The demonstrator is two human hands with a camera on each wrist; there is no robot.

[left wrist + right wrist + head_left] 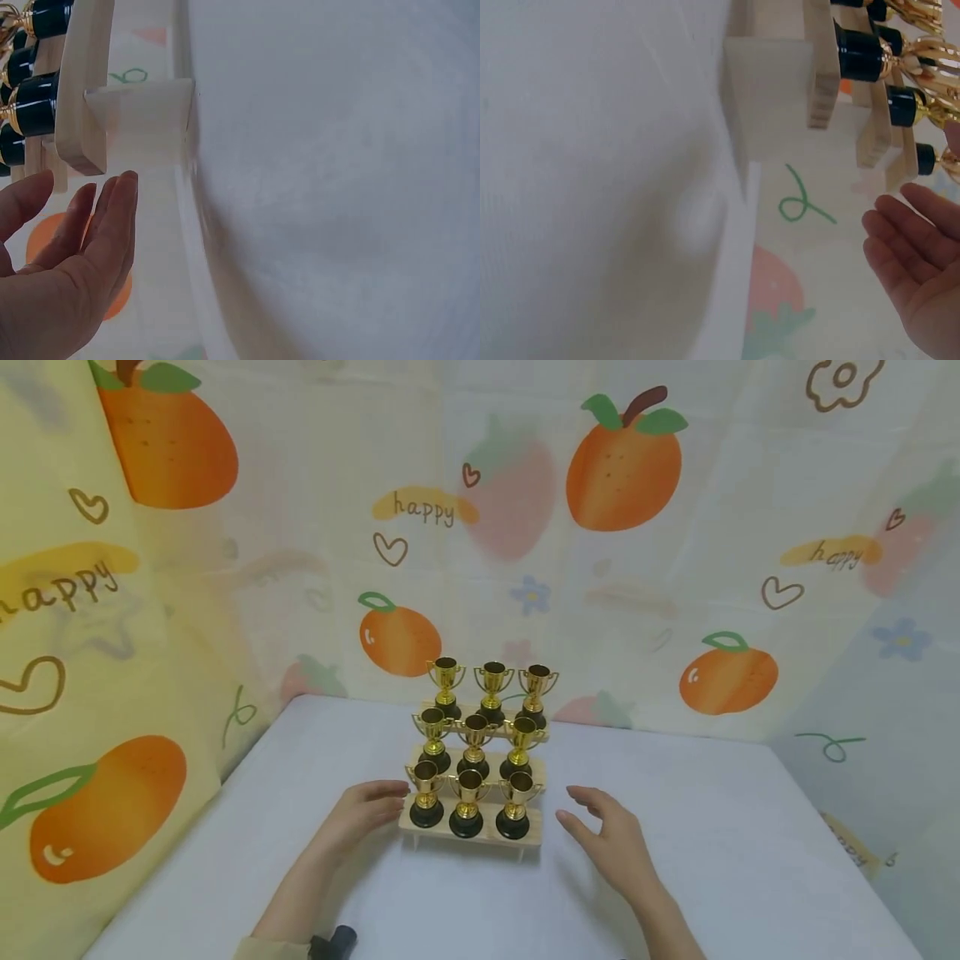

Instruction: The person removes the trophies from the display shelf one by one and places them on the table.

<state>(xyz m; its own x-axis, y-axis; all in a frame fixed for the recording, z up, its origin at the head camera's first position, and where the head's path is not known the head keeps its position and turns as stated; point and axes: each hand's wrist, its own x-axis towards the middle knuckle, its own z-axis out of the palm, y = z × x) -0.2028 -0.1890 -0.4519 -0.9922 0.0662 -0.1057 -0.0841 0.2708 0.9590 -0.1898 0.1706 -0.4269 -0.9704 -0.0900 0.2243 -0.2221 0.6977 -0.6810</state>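
Note:
A three-tier wooden stand (487,833) stands on the table, with three small gold trophy cups on black bases along each tier. A front-row cup (468,789) sits in the middle of the lowest tier. Beside the stand's left end is my left hand (367,814), its fingers loosely extended and holding nothing. The left wrist view shows a small gap between those fingertips and the wooden shelf (82,112). My right hand (611,835) hovers off the right end, fingers apart and slightly bent, touching nothing. In the right wrist view its palm (930,300) faces the stand.
A white cloth covers the table (675,860). Behind it and along the sides hangs a curtain (525,610) printed with oranges, strawberries and lettering. The stand's back tier is near the table's rear edge. White supports (772,97) hold the shelves above the cloth.

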